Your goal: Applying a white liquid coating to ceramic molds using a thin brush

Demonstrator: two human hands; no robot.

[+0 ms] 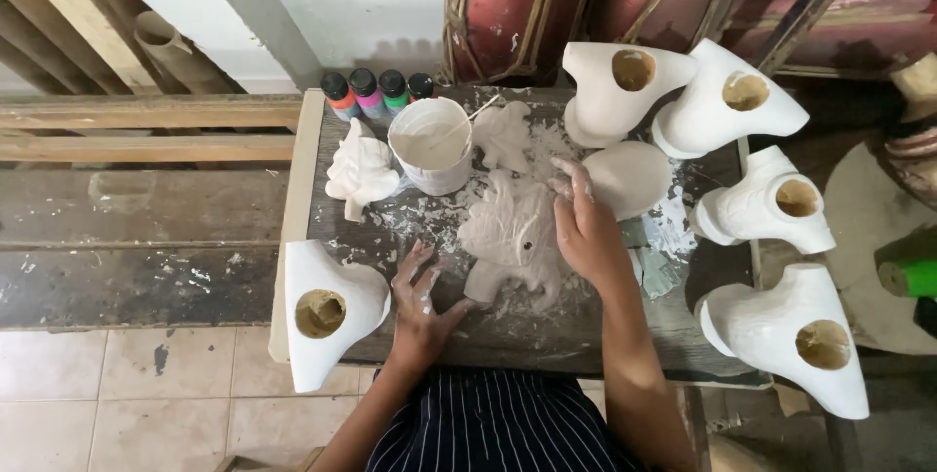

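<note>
Lower centre of frame: left hand [422, 302] flat on dark wooden tabletop [547, 330], fingers spread, thumb touching base of pale leaf-shaped plaster cast [509, 238] at frame centre. Right hand [584, 228] resting open on cast's right edge, fingers extended, gripping nothing. Above-left: white tub of plaster w/ stick [430, 145]; white hollow plaster moulds [327, 311] around table edges.

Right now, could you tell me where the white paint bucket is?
In the head view the white paint bucket stands toward the table's far edge, left of centre, just in front of the four small paint bottles and between two unpainted leaf-shaped casts.
</note>
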